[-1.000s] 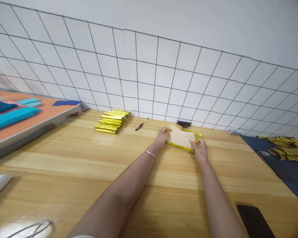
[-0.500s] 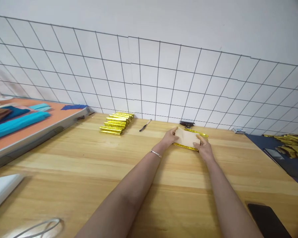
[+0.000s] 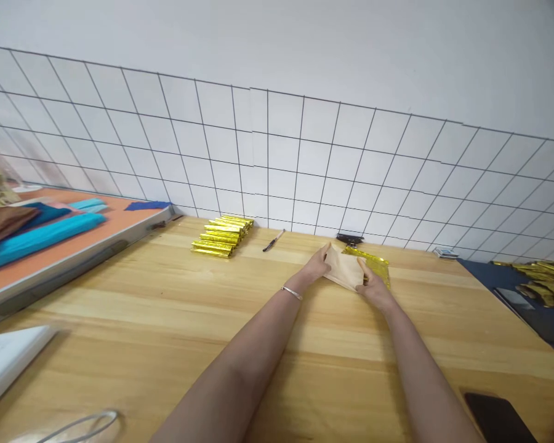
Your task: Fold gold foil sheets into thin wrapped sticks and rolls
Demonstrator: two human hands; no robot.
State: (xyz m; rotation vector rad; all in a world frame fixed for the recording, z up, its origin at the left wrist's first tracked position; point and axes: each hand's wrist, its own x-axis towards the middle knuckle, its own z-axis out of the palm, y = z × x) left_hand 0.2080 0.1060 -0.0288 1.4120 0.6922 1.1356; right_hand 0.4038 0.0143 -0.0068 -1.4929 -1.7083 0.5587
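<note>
A beige piece of paper or thin card (image 3: pixel 345 269) is held by its two ends between my hands. My left hand (image 3: pixel 319 263) grips the left end, thumb and fingers closed on it. The right end is pinched by my right hand (image 3: pixel 373 286). Behind and to the right of the card, a shiny gold foil sheet (image 3: pixel 377 266) lies on the table, partly covered by the card and my right hand. At the sheet's far edge sits a black binder clip (image 3: pixel 349 238).
Several gold foil rolls (image 3: pixel 224 237) lie left of a pen (image 3: pixel 274 240). A phone-like dark slab (image 3: pixel 501 418) is at front right, a white cable (image 3: pixel 80 426) at front left. Blue rolled material (image 3: pixel 46 240) rests on an orange surface at left; gold foil pieces (image 3: pixel 549 289) lie far right.
The card has tilted and shifted slightly off the gold sheet, so more of the sheet shows on the right. Both hands still hold the card. The camera view has shifted a little.
</note>
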